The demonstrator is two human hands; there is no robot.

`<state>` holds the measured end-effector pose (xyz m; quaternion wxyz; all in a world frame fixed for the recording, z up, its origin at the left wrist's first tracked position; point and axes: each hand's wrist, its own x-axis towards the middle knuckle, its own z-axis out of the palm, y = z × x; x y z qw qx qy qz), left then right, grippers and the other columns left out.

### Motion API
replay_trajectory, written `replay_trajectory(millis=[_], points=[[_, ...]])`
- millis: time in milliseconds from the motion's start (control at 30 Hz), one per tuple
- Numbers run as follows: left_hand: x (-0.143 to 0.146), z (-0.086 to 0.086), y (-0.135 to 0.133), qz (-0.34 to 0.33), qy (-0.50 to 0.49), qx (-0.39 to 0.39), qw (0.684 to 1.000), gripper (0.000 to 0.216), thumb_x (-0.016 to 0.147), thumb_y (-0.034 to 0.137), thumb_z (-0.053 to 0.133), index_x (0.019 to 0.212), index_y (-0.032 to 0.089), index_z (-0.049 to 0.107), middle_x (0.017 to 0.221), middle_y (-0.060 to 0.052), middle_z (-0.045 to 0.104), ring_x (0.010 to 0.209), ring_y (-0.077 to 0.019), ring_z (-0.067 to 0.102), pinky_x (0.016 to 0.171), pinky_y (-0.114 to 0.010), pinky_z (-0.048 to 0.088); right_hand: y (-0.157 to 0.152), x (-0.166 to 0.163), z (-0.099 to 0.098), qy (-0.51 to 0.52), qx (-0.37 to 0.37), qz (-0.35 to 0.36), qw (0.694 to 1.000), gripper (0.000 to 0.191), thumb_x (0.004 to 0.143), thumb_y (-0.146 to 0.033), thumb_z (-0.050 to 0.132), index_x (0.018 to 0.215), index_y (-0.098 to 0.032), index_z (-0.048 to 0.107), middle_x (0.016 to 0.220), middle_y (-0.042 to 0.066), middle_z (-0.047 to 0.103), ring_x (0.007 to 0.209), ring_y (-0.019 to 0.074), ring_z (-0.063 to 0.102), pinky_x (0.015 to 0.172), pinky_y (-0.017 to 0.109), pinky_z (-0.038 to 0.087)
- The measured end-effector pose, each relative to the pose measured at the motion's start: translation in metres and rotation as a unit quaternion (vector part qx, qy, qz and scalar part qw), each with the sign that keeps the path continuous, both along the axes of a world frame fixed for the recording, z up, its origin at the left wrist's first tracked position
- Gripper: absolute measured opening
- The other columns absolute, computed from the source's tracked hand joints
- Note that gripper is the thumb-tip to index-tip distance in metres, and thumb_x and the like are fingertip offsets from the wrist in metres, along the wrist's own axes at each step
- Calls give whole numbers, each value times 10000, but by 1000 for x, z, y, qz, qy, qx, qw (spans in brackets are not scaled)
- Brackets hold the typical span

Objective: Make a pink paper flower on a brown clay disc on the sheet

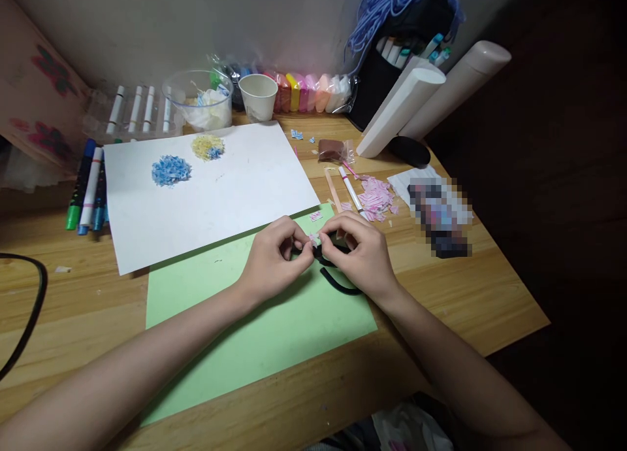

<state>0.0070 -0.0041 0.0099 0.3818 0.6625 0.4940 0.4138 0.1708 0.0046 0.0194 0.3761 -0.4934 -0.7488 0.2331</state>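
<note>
Pink-and-white paper scrap [313,239] sits mid-frame in the head view, seemingly pinched by both left hand [275,255] and right hand [363,251] above green paper [255,353] on the worktop [426,281]. Tearing or shaping appears underway; the next move calls for light, steady pressure.

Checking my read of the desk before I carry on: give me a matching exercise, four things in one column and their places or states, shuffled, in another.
Things:
1. Left hand
2. Blue clump
3. Cup
4. Green sheet

Places or states:
A. Partly under the white sheet
B. Fingertips at a pink scrap
C. Beside the clear bowl
D. Lying on the white sheet

Pairs: 1-B, 2-D, 3-C, 4-A
</note>
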Motion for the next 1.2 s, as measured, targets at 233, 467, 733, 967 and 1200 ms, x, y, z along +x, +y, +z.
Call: replay_trajectory(millis=[233, 467, 733, 967, 1200], points=[[0, 1, 0, 5, -4, 1, 1000, 128, 755, 142, 586, 638, 172, 545, 650, 21, 494, 527, -75, 393, 482, -218, 322, 7, 8, 1, 9, -15, -56, 998, 67, 791, -168, 600, 731, -194, 616, 747, 7, 611, 606, 125, 483, 549, 264, 386], [-1, 1, -1, 3, -3, -6, 1000, 128, 762, 134, 578, 645, 172, 546, 662, 17, 500, 532, -76, 386, 488, -224, 321, 37, 45, -1, -53, 31, -184, 981, 74, 770, -193, 618, 718, -188, 669, 746, 30, 650, 627, 155, 527, 592, 299, 428], [-1, -1, -1, -7, -3, -2, 1000, 120, 776, 138, 575, 662, 169, 556, 669, 16, 499, 543, -79, 386, 494, -224, 317, 42, 50, -6, -96, 40, -169, 980, 201, 832, -144, 523, 889, -182, 711, 914, 77, 698, 828, 220, 608, 750, 374, 463], [-1, 1, 0, -19, 5, -8, 1000, 127, 808, 175, 573, 681, 167, 578, 667, 17, 505, 551, -84, 406, 508, -227, 328, 26, 29, 8, 79, -184, 75, 977, 299, 821, -319, 639, 1105, -231, 658, 1041, 56, 676, 786, 155, 597, 619, 273, 454], [-1, -4, -1, 7, 16, 24, 1000, 62, 839, 166, 566, 799, 196, 601, 770, -1, 548, 684, -119, 494, 608, -262, 396, 25, 22, -1, 145, -205, 33, 967, 176, 744, -333, 712, 851, -194, 696, 851, 33, 681, 738, 148, 612, 651, 277, 475]])
